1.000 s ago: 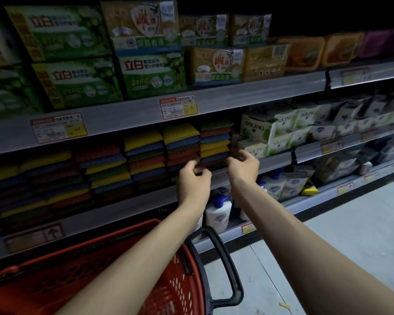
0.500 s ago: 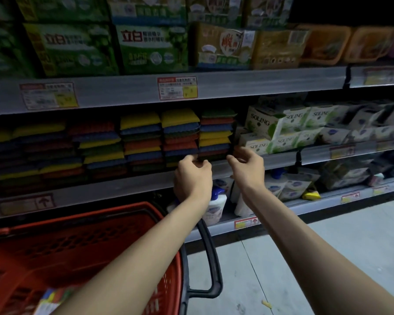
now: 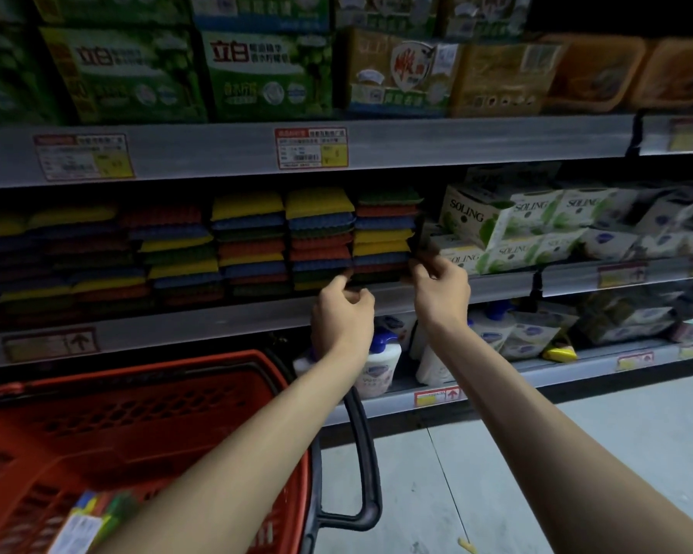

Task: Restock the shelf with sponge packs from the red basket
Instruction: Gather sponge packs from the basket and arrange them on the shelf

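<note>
From my remote seat I see both arms stretched to the middle shelf, where coloured sponge packs lie in flat stacks. The right grip is pinched narrow on the right edge of a dark sponge pack low in the rightmost stack. The left grip has its fingers curled at the lower left corner of that pack, with one fingertip touching it. I cannot tell whether it actually holds the pack. The stack stands just left of the white and green SOLING boxes. The red basket sits near me at the lower left, under my left forearm, its black handle hanging on its right side. One more pack lies in the basket's near corner, blurred. Pump bottles stand on the lower shelf below the hands, and green detergent packs fill the shelf above.
</note>
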Demonstrator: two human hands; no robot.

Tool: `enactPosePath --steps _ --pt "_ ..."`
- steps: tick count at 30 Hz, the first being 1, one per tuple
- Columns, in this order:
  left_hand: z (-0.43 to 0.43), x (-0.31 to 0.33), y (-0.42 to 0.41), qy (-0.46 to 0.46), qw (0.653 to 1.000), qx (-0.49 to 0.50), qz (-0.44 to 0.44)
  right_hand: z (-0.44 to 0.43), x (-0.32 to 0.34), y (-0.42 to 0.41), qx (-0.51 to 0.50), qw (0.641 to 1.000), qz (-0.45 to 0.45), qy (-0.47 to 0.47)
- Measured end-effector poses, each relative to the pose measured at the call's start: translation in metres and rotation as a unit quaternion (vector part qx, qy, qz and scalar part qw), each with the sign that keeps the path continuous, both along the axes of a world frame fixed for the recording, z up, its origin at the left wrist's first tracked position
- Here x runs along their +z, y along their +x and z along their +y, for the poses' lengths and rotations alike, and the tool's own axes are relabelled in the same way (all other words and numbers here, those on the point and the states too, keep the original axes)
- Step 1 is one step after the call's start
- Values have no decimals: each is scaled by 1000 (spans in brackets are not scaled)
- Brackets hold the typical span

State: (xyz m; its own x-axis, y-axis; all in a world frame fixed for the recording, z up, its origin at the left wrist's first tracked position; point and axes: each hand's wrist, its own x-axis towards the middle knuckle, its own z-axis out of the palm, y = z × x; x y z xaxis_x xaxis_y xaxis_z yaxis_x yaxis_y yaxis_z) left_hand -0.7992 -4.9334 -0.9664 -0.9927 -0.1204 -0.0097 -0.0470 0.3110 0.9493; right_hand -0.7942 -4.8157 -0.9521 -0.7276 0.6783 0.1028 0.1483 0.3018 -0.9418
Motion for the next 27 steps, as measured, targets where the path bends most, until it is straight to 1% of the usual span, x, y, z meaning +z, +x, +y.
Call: enactPosePath --steps 6,20,27 --pt "2 -6 -5 8 1000 3 -2 3 -6 -4 6 1000 13 -8" --pt "3 -8 -3 11 1000 -4 -9 0 -7 -14 -73 993 -19 -86" --pt "3 -5 -4 -5 1000 -15 -16 -2 -6 -14 -89 992 -29 -87"
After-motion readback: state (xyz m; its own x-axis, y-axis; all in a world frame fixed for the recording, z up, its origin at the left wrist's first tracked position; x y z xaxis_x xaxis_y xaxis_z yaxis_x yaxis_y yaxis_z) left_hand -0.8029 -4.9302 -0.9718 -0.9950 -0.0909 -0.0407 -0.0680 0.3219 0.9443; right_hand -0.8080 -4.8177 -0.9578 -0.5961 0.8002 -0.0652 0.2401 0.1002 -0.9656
